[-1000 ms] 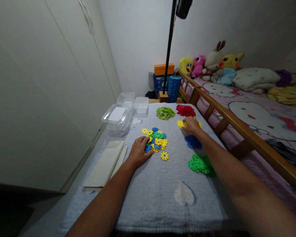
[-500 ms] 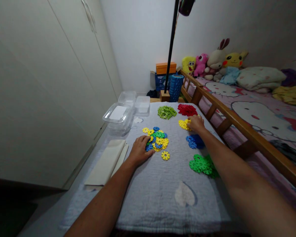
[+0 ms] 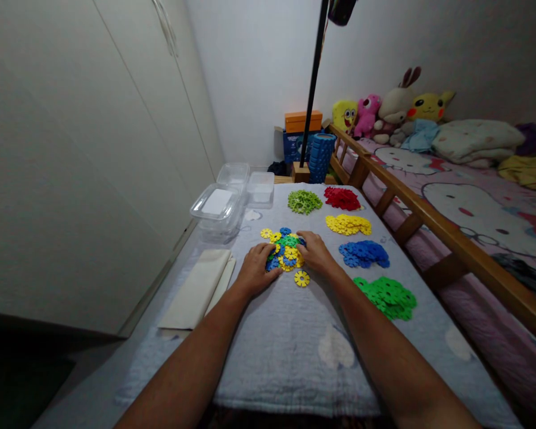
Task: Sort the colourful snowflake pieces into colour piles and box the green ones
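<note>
A mixed heap of flower-shaped plastic discs point(image 3: 289, 253) in yellow, blue and green lies mid-table. My left hand point(image 3: 255, 269) rests against the heap's left side, fingers apart and thumb along its near edge. On the opposite side, my right hand point(image 3: 316, 253) touches the pieces, its thumb and forefinger parted around the heap's edge. One yellow disc point(image 3: 302, 278) lies loose just in front. Single-colour piles stand beyond and to the right: light green point(image 3: 304, 202), red point(image 3: 342, 198), yellow point(image 3: 348, 224), blue point(image 3: 364, 254) and green point(image 3: 388, 297).
Clear plastic boxes point(image 3: 217, 204) are stacked at the back left. Folded beige cloth point(image 3: 196, 289) lies on the left of the grey-blue tablecloth point(image 3: 286, 357). A wooden bed rail point(image 3: 424, 223) runs along the right, and a black pole point(image 3: 313, 83) stands behind the table.
My right hand has moved left and nearer, from the yellow pile to the mixed heap, uncovering the yellow, blue and green piles. My left hand has stayed by the heap.
</note>
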`<state>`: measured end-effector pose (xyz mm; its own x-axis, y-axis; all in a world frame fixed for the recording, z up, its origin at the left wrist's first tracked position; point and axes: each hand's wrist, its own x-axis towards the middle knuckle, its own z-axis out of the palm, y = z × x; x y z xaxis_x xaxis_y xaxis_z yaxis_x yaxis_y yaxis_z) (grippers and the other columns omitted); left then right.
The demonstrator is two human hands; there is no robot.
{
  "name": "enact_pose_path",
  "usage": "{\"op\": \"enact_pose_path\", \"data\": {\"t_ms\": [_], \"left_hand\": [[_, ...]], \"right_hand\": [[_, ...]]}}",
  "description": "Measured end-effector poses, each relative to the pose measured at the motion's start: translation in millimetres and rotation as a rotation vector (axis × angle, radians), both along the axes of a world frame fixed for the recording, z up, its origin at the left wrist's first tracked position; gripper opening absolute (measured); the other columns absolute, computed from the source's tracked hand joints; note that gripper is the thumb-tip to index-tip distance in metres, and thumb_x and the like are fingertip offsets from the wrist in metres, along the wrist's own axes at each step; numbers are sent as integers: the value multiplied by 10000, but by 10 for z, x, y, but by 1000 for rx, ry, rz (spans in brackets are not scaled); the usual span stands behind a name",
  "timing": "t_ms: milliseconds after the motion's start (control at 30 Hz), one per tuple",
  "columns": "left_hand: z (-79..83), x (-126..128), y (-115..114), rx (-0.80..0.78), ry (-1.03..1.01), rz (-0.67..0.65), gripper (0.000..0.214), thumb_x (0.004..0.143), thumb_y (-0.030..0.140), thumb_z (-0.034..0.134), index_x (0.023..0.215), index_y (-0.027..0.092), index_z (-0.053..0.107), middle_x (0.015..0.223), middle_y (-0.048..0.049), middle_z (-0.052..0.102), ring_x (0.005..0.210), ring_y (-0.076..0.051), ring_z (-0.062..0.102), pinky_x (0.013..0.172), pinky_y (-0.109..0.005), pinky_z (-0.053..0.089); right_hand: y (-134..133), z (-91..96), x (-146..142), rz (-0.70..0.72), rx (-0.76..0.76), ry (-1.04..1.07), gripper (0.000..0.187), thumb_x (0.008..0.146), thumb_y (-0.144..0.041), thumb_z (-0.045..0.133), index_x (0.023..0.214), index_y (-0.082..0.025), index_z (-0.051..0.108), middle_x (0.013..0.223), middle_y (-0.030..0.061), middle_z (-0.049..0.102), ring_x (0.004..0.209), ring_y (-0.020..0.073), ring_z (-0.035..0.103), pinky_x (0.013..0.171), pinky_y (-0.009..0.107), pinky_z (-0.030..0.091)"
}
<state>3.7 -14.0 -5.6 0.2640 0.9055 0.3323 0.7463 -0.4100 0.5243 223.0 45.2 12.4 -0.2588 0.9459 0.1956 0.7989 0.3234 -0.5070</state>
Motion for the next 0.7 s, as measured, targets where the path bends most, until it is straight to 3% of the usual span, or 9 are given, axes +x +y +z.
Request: {"op": "enact_pose_path", "data": {"t_ms": [133, 400, 567, 700], "left_hand": [[3, -5, 2, 0, -40, -14, 594, 774, 315, 738, 1324, 192, 550, 1330, -134, 574, 1253, -304, 547, 1120, -495, 438], [-53, 10, 22, 10, -41, 63, 606, 776, 344, 746, 1327, 175, 562, 1338, -155, 552, 1262, -322, 542, 1112, -503, 448], [-87, -3, 38, 24, -54, 56, 566, 820, 337, 705, 1348, 207, 547, 1345, -133, 557, 1268, -299, 549, 1124, -489, 443], [-57, -12, 30, -12, -49, 21, 608, 822, 370, 713, 1373, 200, 522, 1383, -143, 540, 1294, -312, 536, 1133, -497, 432]], "right_hand": [[-78, -132, -124, -13, 33, 64, 421, 864, -168, 569, 1279, -177, 641, 1325, 132, 660, 1228, 262, 559, 1083, 410, 389], [-104, -203, -85, 102, 72, 198, 281, 817, -124, 542, 1021, -226, 706, 1128, 70, 709, 1118, 224, 585, 1021, 396, 421], [53, -143, -123, 49, 100, 172, 305, 846, -119, 516, 1072, -188, 709, 1142, 99, 708, 1129, 232, 589, 1039, 388, 424], [281, -35, -229, 13, 36, 19, 377, 892, -146, 526, 1234, -190, 677, 1321, 104, 668, 1227, 247, 557, 1095, 395, 387]]}}
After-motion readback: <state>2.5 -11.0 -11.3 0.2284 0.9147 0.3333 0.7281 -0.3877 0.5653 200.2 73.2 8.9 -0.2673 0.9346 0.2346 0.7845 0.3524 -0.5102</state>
